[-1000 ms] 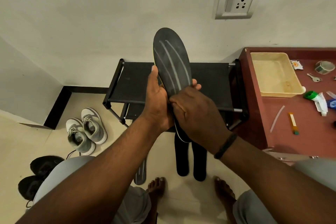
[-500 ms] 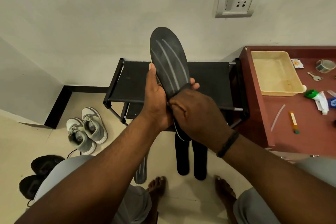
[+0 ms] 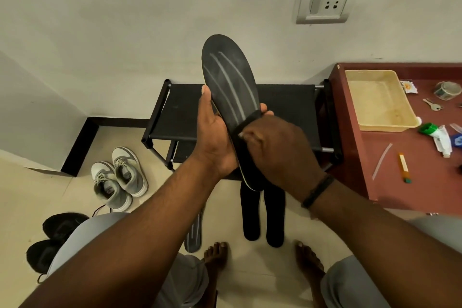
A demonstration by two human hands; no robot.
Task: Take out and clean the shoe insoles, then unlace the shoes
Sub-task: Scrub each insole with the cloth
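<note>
I hold a dark insole point(image 3: 228, 77) with pale curved stripes upright in front of me. My left hand point(image 3: 215, 137) grips its left edge from behind. My right hand point(image 3: 275, 147) presses a small black cloth point(image 3: 247, 122) against the insole's lower half. Two black insoles point(image 3: 262, 210) lie side by side on the floor below, and a grey striped insole point(image 3: 193, 235) lies left of them. A pair of grey and white laced sneakers point(image 3: 118, 177) stands on the floor at left. Black shoes point(image 3: 53, 235) sit at the far lower left, partly hidden by my knee.
A black shoe rack point(image 3: 287, 107) stands against the wall ahead. A maroon table point(image 3: 400, 157) at right carries a cream tray point(image 3: 380, 100), a tube, keys, tape and a pen. My bare feet point(image 3: 215, 257) rest on the tiled floor.
My right hand has slid a little up the insole with the cloth, whose black edge now shows. The insole and left hand stay almost in place.
</note>
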